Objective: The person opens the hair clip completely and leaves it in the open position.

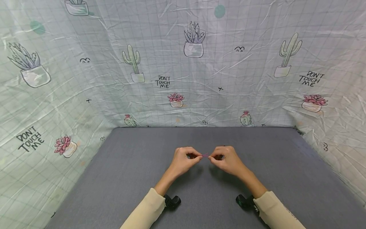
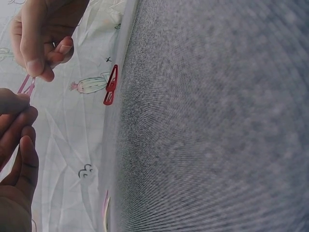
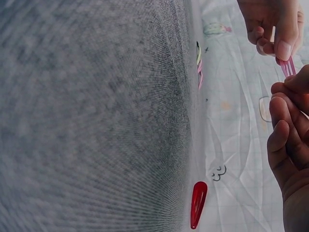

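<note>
From my remote station: left hand (image 1: 184, 160) and right hand (image 1: 228, 160) pinch a pink hair clip (image 1: 205, 155) between them — held above the grey table (image 1: 128, 178). Right wrist view — red clip (image 3: 198, 205) visible.

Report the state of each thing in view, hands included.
Left hand: pinching one end of the pink hair clip.
Right hand: pinching its other end.
Pink hair clip: held above the gray table, open or closed unclear.
Red hair clip: lying on the table, open or closed unclear.
Pink-and-green item: on the table, exact kind unclear.
Printed backdrop: wrinkled.
</note>
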Motion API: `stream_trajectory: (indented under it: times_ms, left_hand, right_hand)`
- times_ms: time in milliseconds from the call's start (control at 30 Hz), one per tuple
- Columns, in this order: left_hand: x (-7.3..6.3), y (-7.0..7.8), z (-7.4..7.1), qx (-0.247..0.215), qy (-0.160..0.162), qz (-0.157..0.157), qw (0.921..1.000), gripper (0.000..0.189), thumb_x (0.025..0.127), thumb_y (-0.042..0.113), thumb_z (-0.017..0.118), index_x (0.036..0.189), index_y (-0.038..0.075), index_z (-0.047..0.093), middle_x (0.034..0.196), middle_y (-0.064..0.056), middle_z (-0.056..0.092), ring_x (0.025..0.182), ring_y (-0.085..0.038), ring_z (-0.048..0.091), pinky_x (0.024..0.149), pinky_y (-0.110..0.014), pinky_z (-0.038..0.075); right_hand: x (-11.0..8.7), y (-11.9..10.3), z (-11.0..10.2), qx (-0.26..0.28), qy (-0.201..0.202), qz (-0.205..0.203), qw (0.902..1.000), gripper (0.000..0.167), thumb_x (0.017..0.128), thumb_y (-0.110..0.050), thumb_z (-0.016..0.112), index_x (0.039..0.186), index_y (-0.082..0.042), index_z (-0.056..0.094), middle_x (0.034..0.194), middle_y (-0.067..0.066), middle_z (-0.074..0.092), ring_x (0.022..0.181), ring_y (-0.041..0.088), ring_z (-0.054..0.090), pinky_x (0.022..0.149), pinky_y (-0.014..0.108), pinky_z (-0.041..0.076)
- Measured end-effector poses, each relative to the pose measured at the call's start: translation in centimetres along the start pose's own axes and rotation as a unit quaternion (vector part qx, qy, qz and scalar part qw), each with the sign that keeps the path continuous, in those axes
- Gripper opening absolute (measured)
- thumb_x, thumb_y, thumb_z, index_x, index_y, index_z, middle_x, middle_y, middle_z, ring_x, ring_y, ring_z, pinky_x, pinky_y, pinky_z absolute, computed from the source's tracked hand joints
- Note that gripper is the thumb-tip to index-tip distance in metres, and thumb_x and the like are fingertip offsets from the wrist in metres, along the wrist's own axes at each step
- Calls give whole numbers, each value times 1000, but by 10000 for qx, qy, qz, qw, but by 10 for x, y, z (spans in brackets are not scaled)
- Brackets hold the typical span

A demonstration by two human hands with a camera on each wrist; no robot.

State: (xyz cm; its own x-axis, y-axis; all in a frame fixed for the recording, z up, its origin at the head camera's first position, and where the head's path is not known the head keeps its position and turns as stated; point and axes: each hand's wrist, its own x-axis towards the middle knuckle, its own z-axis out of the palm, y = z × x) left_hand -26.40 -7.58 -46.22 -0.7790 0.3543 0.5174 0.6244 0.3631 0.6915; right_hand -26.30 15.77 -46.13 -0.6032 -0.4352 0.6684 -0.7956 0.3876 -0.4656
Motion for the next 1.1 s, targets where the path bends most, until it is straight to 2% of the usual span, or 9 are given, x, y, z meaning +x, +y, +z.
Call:
stream_trajectory:
  times_ms: [267,633,867,1100]
  left_hand:
    - [1,0,0,70,-30,-80,9999,6,91,15,80,88,17,84,83,3,77,71,-5,65,65,-22,53]
    - [0,0,0,73,-14,-39,10000,4,91,17,80,89,16,83,84,3,77,71,-1,64,65,-21,54]
    - [0,-1,0,82,-71,-166,9998,5,91,15,79,89,18,83,84,4,77,72,-2,65,66,-22,55]
    - [0,-2,0,72,-4,-42,10000,6,91,17,80,88,14,83,83,3,77,71,-1,64,65,-22,54]
  right_hand:
    - [0,0,0,-79,-23,23,10000,21,83,2,78,75,-17,76,71,-6,68,61,-2,56,56,22,51]
    - [0,0,0,-106,-57,59,9999,21,84,2,78,75,-17,76,71,-6,69,61,-2,56,56,22,51]
    - [-1,1,0,-58,-78,120,9999,21,84,2,78,77,-17,77,73,-6,70,62,-2,57,57,22,52]
    - [-1,1,-1,-88,-148,175,9997,19,85,1,78,78,-16,78,73,-5,70,63,-2,58,58,22,53]
